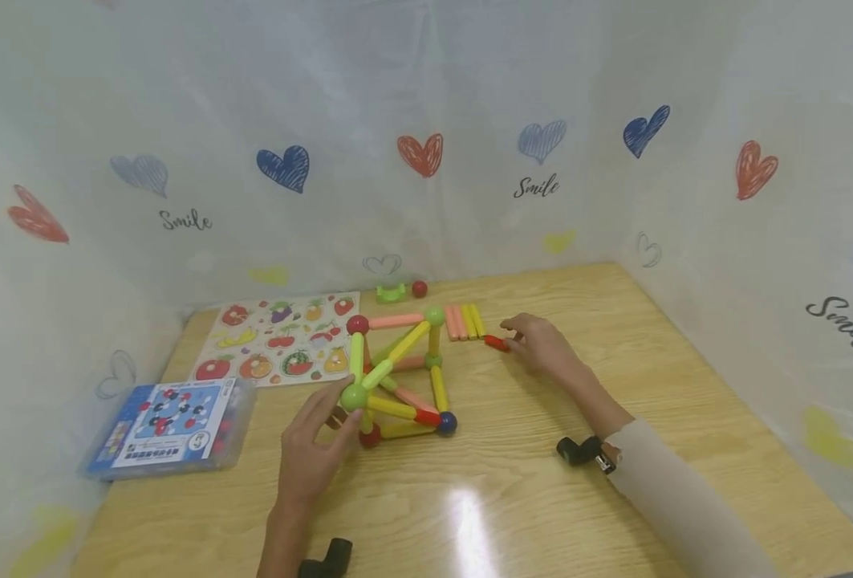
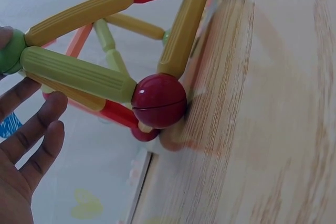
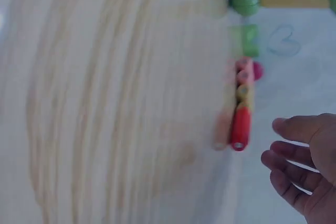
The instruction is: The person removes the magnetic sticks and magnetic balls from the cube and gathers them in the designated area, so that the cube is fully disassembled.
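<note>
Although the surface is cut off below in the head view, the rod-and-ball frame stands on it; left grip pinches its green ball; right grip, relaxed, overlaps red rod there, but right-wrist view shows a gap.

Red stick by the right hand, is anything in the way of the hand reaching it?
Nothing visible is: the right wrist view shows open space between the right hand and the red stick. The yellow sticks lie beyond it.
</note>
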A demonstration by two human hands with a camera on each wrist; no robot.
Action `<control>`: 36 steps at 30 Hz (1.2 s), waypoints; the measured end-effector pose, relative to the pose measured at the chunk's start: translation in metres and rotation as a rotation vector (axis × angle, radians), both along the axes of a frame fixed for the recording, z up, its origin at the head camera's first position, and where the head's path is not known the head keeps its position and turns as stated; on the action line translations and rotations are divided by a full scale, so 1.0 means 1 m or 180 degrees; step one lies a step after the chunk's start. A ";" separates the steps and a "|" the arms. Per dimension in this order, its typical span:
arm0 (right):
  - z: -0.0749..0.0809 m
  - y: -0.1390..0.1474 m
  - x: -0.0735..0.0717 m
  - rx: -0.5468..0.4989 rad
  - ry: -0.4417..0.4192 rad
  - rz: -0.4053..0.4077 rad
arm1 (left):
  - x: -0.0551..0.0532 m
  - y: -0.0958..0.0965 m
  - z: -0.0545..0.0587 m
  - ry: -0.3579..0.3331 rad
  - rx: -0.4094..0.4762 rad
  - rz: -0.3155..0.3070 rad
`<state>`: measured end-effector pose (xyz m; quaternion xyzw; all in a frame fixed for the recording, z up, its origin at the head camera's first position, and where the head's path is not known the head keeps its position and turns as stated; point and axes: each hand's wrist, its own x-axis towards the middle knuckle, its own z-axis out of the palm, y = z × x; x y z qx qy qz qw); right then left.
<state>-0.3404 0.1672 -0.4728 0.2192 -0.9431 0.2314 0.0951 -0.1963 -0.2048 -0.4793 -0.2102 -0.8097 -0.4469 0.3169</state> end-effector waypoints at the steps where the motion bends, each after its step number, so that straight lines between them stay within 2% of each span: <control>1: 0.005 -0.002 0.005 -0.0053 0.0016 0.0034 | 0.000 0.001 0.000 -0.0010 0.0004 -0.0004; 7: 0.009 -0.023 0.030 -0.0161 0.0193 0.0599 | 0.001 0.003 0.004 -0.0112 0.0018 0.0034; 11: 0.004 -0.035 0.038 -0.0163 0.0138 0.0741 | -0.001 0.002 0.001 -0.0151 0.0038 0.0043; 14: 0.000 -0.038 0.039 -0.0092 0.0075 0.0582 | -0.002 0.002 -0.003 -0.0129 0.0070 0.0040; 19: -0.007 -0.029 0.031 -0.0100 0.0127 -0.0068 | -0.001 0.002 -0.004 -0.0089 0.0052 0.0035; 22: -0.014 -0.020 0.021 -0.0101 0.0135 -0.0334 | 0.000 0.002 -0.001 -0.0121 0.0026 0.0037; 25: -0.021 -0.013 0.013 -0.0069 0.0059 -0.0393 | 0.001 0.002 0.001 -0.0147 0.0005 0.0025; 31: -0.023 -0.013 0.003 -0.0098 -0.0144 -0.0228 | 0.002 0.003 0.003 -0.0192 0.0008 0.0058; 36: -0.024 -0.018 -0.005 -0.0035 -0.0188 -0.0353 | 0.001 0.004 0.002 -0.0124 0.0042 0.0057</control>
